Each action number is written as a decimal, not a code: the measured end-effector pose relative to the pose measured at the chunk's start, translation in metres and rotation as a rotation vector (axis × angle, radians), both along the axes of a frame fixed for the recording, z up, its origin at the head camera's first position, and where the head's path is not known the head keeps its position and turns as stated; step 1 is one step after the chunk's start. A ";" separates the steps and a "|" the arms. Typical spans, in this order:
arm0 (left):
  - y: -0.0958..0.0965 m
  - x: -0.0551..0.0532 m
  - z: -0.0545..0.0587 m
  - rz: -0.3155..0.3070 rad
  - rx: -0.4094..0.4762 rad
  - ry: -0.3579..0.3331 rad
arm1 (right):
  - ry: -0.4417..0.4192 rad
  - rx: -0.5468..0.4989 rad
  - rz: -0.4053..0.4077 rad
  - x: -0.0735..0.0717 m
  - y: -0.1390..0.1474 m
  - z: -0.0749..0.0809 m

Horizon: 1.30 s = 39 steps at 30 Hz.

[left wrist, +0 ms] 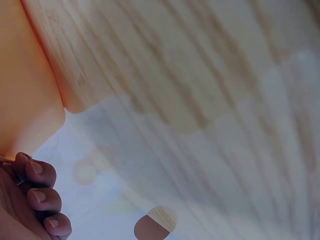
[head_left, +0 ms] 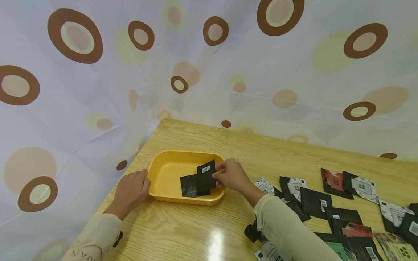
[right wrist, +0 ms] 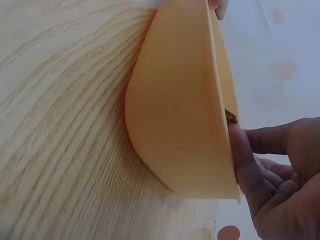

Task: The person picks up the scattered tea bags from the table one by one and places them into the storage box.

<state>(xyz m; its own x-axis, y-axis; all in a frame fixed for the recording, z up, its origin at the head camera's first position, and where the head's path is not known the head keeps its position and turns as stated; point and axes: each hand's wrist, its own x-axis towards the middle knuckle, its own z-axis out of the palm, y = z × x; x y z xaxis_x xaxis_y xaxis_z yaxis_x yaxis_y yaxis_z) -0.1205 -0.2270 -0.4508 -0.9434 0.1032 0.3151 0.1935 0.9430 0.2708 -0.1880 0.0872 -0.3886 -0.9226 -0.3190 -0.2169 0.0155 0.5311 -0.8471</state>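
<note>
A yellow plastic basin (head_left: 166, 175) sits on the wooden table. My left hand (head_left: 132, 189) grips its left rim; in the left wrist view, curled fingers (left wrist: 44, 200) show at the edge of the basin (left wrist: 30, 85). Over the basin's right side, my right hand (head_left: 232, 175) pinches a flat black packet (head_left: 205, 180) with a white barcode label between thumb and fingers. Beneath it, another black packet (head_left: 187, 187) lies on the basin floor, partly covered. In the right wrist view the basin wall (right wrist: 175, 110) hides most of the held packet, leaving a dark corner (right wrist: 230, 116) visible.
Several flat packets, black (head_left: 315, 203), red (head_left: 336, 183) and white-patterned (head_left: 364, 188), lie spread and overlapping on the table's right side. A small black cylindrical object (head_left: 251, 232) is near my right forearm. A dotted sheet (head_left: 202, 72) hangs behind and to the left.
</note>
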 end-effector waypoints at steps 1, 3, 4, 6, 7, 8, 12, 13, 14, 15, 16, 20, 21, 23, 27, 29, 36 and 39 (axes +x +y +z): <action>0.001 0.000 0.000 -0.001 0.002 -0.001 | 0.008 0.015 -0.008 0.000 -0.002 0.000; 0.002 -0.001 0.000 -0.001 0.006 -0.004 | 0.022 0.049 -0.015 0.001 -0.004 0.001; 0.003 -0.001 -0.001 -0.001 0.010 -0.010 | 0.026 0.070 -0.020 0.002 -0.004 0.001; 0.004 -0.001 0.000 -0.005 0.010 -0.026 | 0.040 0.115 -0.031 0.003 -0.006 0.003; 0.003 -0.001 0.000 -0.009 0.009 -0.034 | 0.048 0.140 -0.029 0.003 -0.006 0.003; 0.003 -0.001 0.000 -0.010 0.007 -0.039 | 0.062 0.171 -0.021 0.003 -0.007 0.004; -0.003 0.002 0.004 0.010 -0.015 -0.021 | 0.113 0.231 0.032 0.004 -0.011 0.008; -0.004 0.003 0.004 0.017 -0.016 -0.011 | 0.132 0.241 0.052 0.004 -0.010 0.009; -0.006 0.003 0.005 0.019 -0.014 0.001 | 0.137 0.244 0.060 0.005 -0.009 0.012; -0.006 0.003 0.005 0.015 -0.011 0.010 | 0.138 0.240 0.063 0.006 -0.006 0.015; -0.006 0.003 0.005 0.006 -0.003 0.017 | 0.145 0.241 0.068 0.006 -0.001 0.018; -0.003 0.000 0.005 -0.022 0.023 -0.001 | 0.171 0.265 0.070 0.004 0.028 0.031; -0.002 0.000 0.005 -0.018 0.025 -0.014 | 0.180 0.270 0.073 0.003 0.037 0.033; -0.001 0.000 0.005 -0.004 0.023 -0.039 | 0.194 0.290 0.078 0.000 0.054 0.036; 0.001 0.000 0.006 0.010 0.023 -0.068 | 0.198 0.396 0.077 -0.001 0.083 0.037; 0.001 0.000 0.007 0.009 0.025 -0.073 | 0.188 0.469 0.076 0.000 0.096 0.035; 0.002 0.001 0.007 0.006 0.043 -0.087 | 0.159 0.670 0.086 0.004 0.127 0.019; 0.002 0.002 0.006 0.003 0.053 -0.085 | 0.150 0.704 0.072 0.004 0.133 0.011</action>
